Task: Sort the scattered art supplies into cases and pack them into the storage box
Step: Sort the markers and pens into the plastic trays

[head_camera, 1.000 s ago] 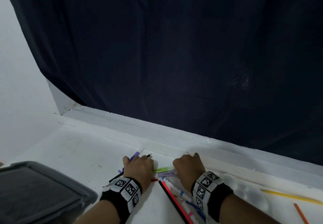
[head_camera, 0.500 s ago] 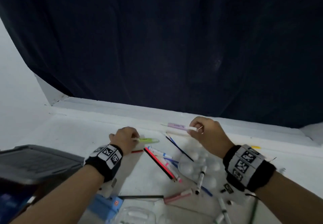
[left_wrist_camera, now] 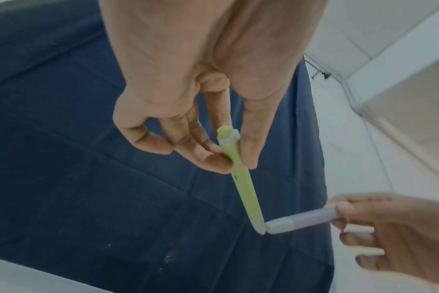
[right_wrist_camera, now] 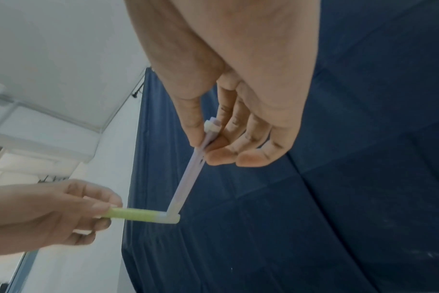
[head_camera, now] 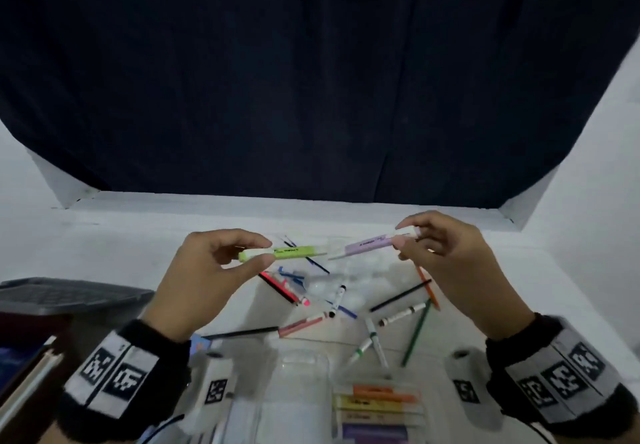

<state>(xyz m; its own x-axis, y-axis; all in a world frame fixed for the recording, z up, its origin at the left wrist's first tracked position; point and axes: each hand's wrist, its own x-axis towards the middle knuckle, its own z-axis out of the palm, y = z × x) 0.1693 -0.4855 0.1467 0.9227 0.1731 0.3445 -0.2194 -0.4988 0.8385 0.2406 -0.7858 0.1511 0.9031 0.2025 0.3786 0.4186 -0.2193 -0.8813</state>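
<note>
Highlighters, a slim green plastic one [head_camera: 282, 252] pinched in the left hand [head_camera: 211, 270] and a lilac one [head_camera: 372, 243] pinched in the right hand [head_camera: 450, 260], had been lifted off the white table [head_camera: 138, 242], tips nearly meeting above it, ready for casing.

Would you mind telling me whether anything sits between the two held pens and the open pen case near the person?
Nothing visible blocks them. The green pen and purple pen are held above the table, and the case lies open below.

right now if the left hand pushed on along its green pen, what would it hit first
Likely the purple pen held by the right hand: the green pen in the left hand aims at its tip, though contact isn't clear.
</note>
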